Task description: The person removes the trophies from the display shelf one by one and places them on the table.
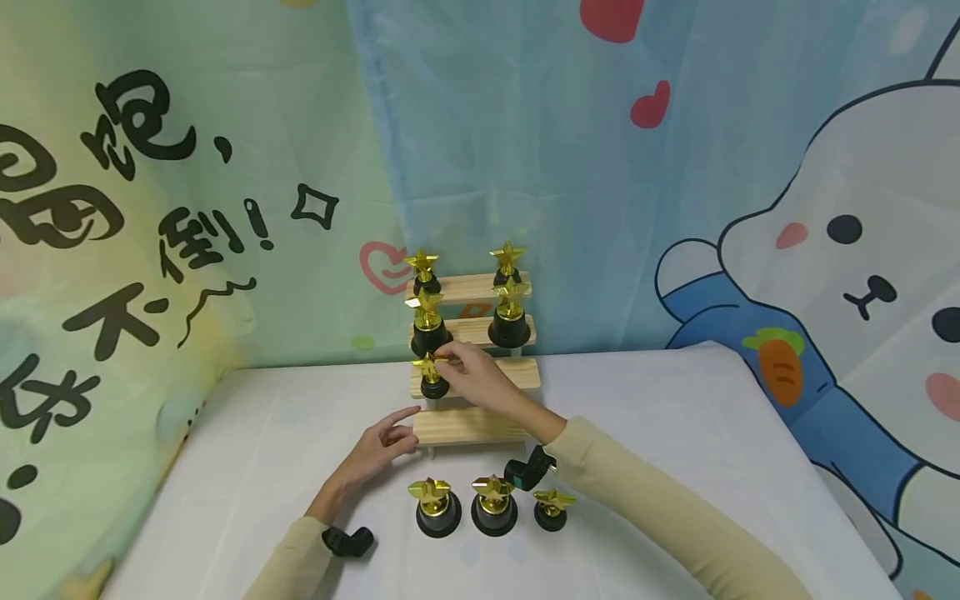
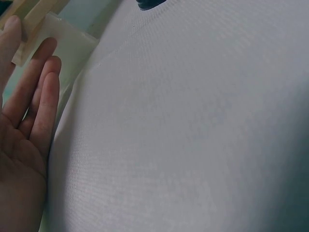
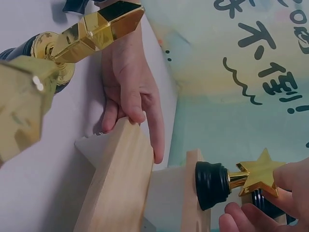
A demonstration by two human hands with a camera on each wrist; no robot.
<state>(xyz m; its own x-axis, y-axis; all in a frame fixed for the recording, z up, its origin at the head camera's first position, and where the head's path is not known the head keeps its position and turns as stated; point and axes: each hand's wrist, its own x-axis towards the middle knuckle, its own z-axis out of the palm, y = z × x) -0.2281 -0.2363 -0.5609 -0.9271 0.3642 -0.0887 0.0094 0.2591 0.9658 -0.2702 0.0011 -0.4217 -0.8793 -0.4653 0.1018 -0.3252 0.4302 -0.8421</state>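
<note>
A wooden tiered shelf (image 1: 480, 427) stands at the back of the table. My right hand (image 1: 474, 379) pinches the gold star of a small star trophy (image 3: 212, 186) between thumb and fingers. The trophy's black base is on the left part of the second step from the bottom. My left hand (image 1: 381, 448) touches the left end of the lowest step, its fingers (image 2: 43, 104) mostly straight. In the right wrist view, its thumb and index finger rest at that step's end.
Two star trophies (image 1: 510, 317) stand on the step above, and two smaller ones (image 1: 507, 262) on the top step. Three more trophies (image 1: 494, 507) stand in a row on the white tablecloth (image 1: 300, 433) before the shelf. A printed curtain (image 1: 585, 208) hangs behind.
</note>
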